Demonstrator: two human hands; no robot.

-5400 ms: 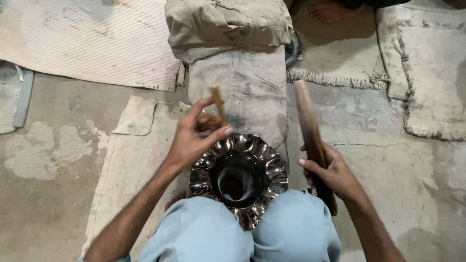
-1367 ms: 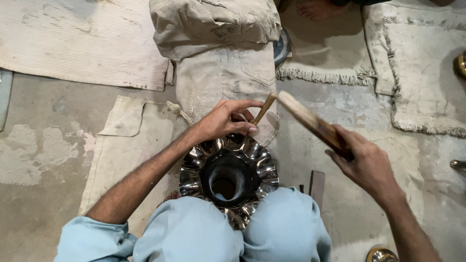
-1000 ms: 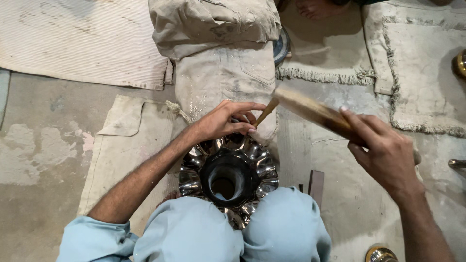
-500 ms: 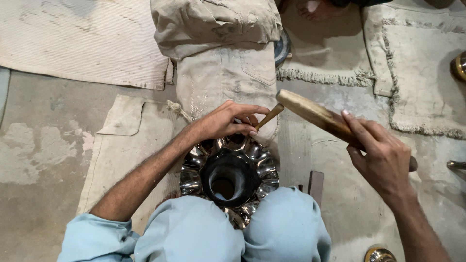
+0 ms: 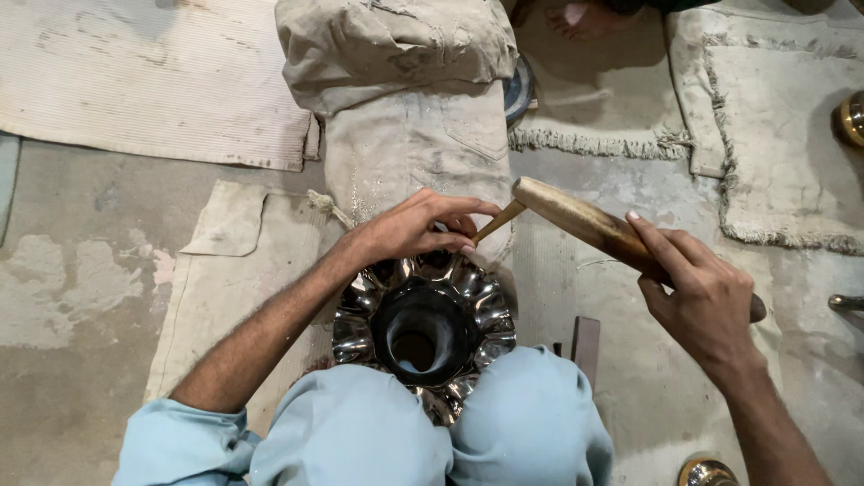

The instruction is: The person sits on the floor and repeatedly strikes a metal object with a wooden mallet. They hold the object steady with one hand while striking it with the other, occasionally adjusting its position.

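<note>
A shiny fluted metal vessel [image 5: 423,328] with a dark round mouth sits between my knees in pale blue trousers. My left hand [image 5: 416,227] rests at its far rim and pinches a thin wooden punch [image 5: 498,220] that slants up to the right. My right hand [image 5: 697,292] grips a long wooden mallet [image 5: 576,219] by its handle; the mallet's rounded head touches the punch's upper end.
A stuffed dusty cloth sack [image 5: 405,81] lies beyond the vessel. Worn mats [image 5: 144,81] and a fringed rug [image 5: 774,135] cover the concrete floor. A dark flat bar [image 5: 585,340] lies by my right knee. Brass pieces sit at the right edge [image 5: 849,117] and bottom [image 5: 706,472]. Another person's bare foot [image 5: 576,16] shows at the top.
Earlier my left hand held the punch upright and the mallet hung at my right side. Since then the mallet has swung over, and its head now meets the punch's end.
</note>
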